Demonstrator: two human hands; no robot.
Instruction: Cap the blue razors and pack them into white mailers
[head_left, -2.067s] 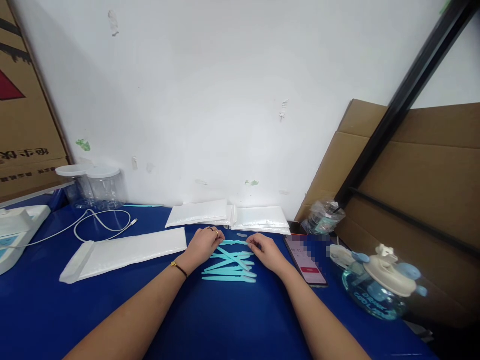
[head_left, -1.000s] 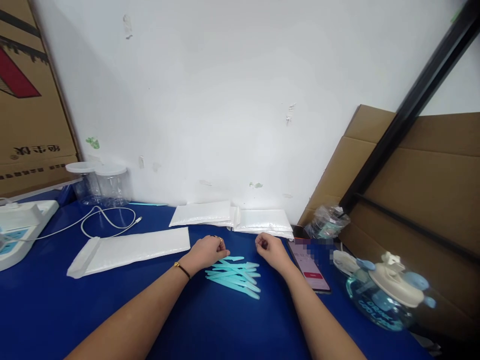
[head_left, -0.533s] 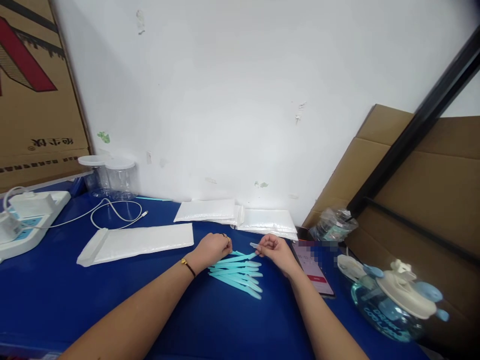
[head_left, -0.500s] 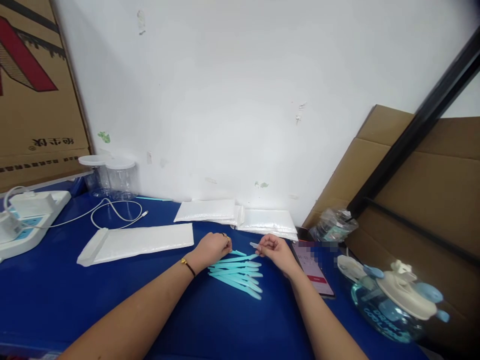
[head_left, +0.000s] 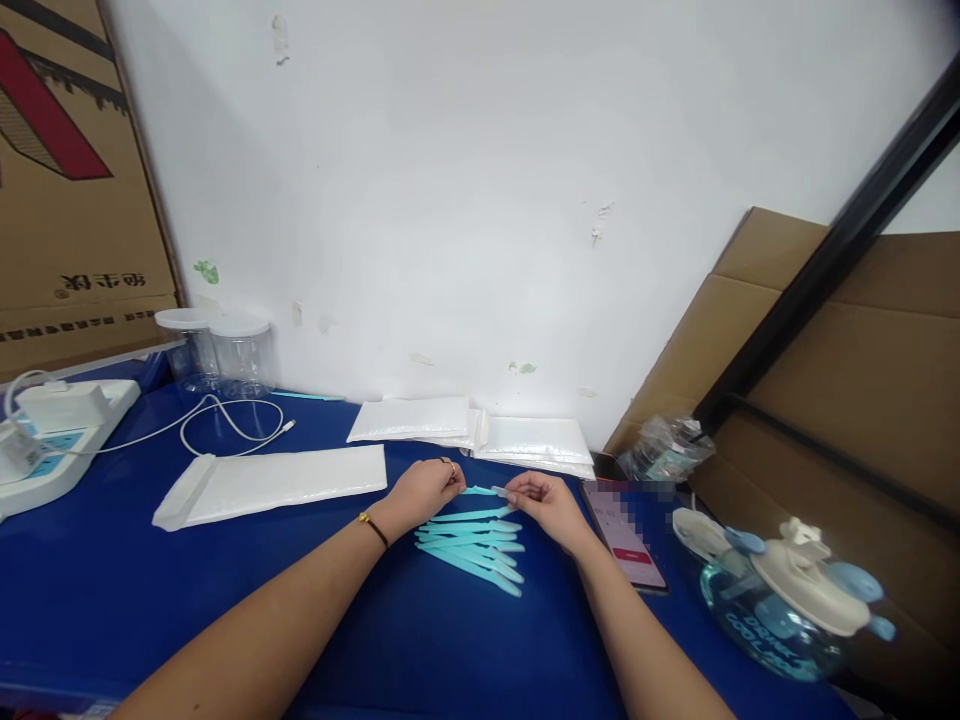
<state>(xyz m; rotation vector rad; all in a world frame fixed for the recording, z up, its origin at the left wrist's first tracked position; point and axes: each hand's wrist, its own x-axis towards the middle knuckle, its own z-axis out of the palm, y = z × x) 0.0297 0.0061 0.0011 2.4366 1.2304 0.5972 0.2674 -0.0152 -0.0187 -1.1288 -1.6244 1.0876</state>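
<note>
Several thin turquoise plastic sticks (head_left: 469,545) lie in a loose fan on the blue table (head_left: 150,600). One more turquoise stick (head_left: 480,491) is held just above the far end of the pile, pinched at both ends. My left hand (head_left: 420,492), with a ring and a bracelet, grips its left end. My right hand (head_left: 546,500) pinches its pale right end. Both hands are closed.
A long white padded envelope (head_left: 270,482) lies to the left, and more white envelopes (head_left: 472,432) lie stacked by the wall. A phone (head_left: 624,535) and a blue water jug (head_left: 780,600) lie to the right. Clear jars (head_left: 217,352), a white cable (head_left: 225,425) and cardboard (head_left: 847,370) stand around.
The crossed sticks were gathered into a fan. Both hands let go briefly, then my right hand picked up one stick and my left hand took its other end.
</note>
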